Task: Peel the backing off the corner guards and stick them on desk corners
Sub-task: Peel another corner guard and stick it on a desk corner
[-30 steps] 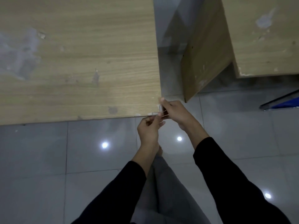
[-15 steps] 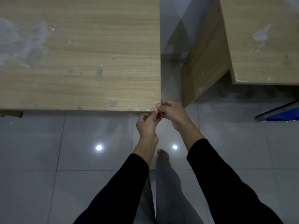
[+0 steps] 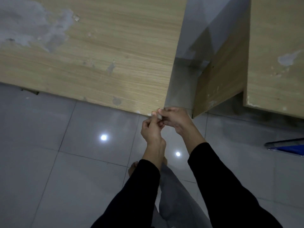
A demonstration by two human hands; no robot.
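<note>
Open floor [image 3: 65, 153] lies along the front edge of our desk [image 3: 98, 63]. Right of its corner we get only a narrow gap before the neighbouring side panel [image 3: 218, 83]. Our left hand [image 3: 152, 129] and right hand [image 3: 179, 120], pinching the corner guard [image 3: 158, 116], crowd that corner.

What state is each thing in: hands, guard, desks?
left hand, fingertips pinching the corner guard.
right hand, fingers curled, gripping the corner guard too.
corner guard, held between both hands at the near desk front corner; backing too small to tell.
near desk, top stained; guard not visibly stuck on that corner.
right desk, top stained, front edge chipped.
</note>
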